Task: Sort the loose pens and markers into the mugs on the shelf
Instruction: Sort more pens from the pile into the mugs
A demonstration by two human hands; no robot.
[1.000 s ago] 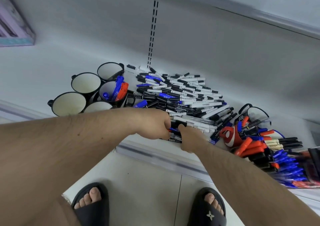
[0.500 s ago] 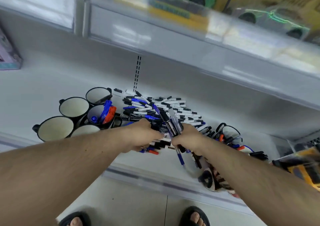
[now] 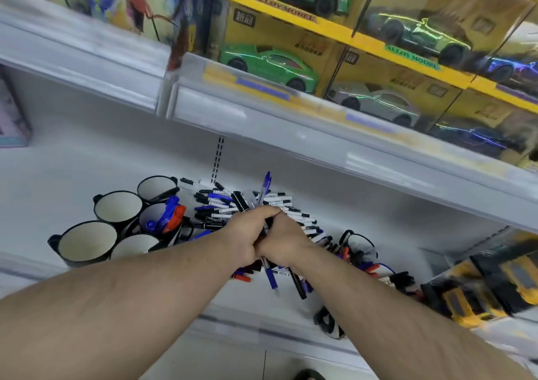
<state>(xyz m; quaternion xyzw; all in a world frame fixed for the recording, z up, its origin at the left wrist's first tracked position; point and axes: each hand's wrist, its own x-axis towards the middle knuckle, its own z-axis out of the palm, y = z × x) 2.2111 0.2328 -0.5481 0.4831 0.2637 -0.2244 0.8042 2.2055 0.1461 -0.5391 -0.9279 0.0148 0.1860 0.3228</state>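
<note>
My left hand (image 3: 247, 234) and my right hand (image 3: 283, 241) are pressed together, both gripping one bundle of pens and markers (image 3: 263, 193) that sticks out above and below the fists. Behind them a pile of loose black, white and blue markers (image 3: 291, 208) lies on the white shelf (image 3: 72, 170). Several black mugs with white insides stand at the left: a large one (image 3: 84, 244), one behind it (image 3: 118, 206), one at the back (image 3: 157, 188). A middle mug (image 3: 154, 219) holds blue and red markers (image 3: 171, 218).
A tipped black mug (image 3: 359, 243) lies right of my hands among red and blue pens. The upper shelf edge (image 3: 262, 117) juts out overhead, stacked with boxed toy cars (image 3: 270, 62). Yellow toy boxes (image 3: 480, 292) sit at the right, a pale box (image 3: 11, 117) far left.
My hands closed round a bundle of pens, came together and lifted it off the pile. The view tilted upward, bringing the upper shelf with toy cars into sight.
</note>
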